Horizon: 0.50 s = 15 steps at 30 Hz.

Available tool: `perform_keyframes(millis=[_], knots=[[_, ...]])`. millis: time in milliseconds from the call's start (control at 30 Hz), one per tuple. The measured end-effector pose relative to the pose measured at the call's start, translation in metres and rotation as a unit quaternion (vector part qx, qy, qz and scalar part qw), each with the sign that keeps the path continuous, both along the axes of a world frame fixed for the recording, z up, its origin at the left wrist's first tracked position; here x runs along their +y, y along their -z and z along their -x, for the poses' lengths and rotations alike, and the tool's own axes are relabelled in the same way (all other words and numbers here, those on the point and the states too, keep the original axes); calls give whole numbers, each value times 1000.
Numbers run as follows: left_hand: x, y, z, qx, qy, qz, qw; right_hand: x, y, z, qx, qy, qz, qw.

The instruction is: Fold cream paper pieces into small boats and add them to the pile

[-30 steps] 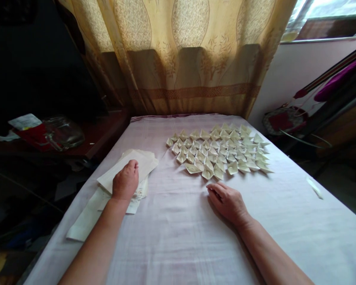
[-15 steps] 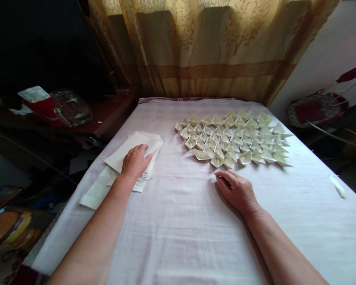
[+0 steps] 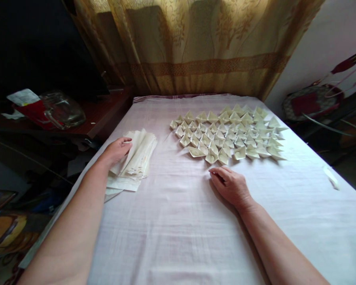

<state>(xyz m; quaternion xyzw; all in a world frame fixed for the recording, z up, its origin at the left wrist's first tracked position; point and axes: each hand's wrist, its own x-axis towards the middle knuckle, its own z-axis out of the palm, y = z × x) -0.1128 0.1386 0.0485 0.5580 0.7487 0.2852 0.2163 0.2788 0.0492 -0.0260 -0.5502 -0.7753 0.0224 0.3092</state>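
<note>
A stack of off-white paper sheets (image 3: 141,154) lies on the left of the cloth-covered table, its upper sheets bent up in a ridge. At the stack's left edge, my left hand (image 3: 118,150) has its fingers and thumb bent around the edge of the upper sheets. My right hand (image 3: 230,185) rests on the cloth with its fingers curled in, and nothing shows in it. Just beyond it stand several rows of small folded paper boats (image 3: 222,134), set close together; my right hand is apart from the nearest ones.
A pale cloth (image 3: 172,221) covers the table. A small white strip (image 3: 331,178) lies near its right edge. To the left, a glass mug (image 3: 62,111) and a red container (image 3: 34,113) sit on a dark wooden stand. A patterned curtain (image 3: 201,47) hangs behind.
My left hand has moved left from the top of the paper stack to its left edge, and the upper sheets now bend up. My right hand stays put. The view has shifted slightly.
</note>
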Motion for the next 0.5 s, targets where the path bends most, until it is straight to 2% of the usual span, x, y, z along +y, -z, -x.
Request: perform_keyframes(millis=[167,233,367,433,500], knots=[[-7,8,2,-30,38,24,999,0,0,0,-5,5,-3,1000],[-14,11,-6,6,49,19,999,0,-1,1,-7,4,-4,1000],[-26,13,-27,221,107,0,969,-1,-2,1,-7,11,-4,1000],[-27,10,-32,246,92,13,965,-1,-2,1,-6,14,1,1000],[-25,7,-30,228,77,32,970,-1,-2,1,-4,10,6,1000]])
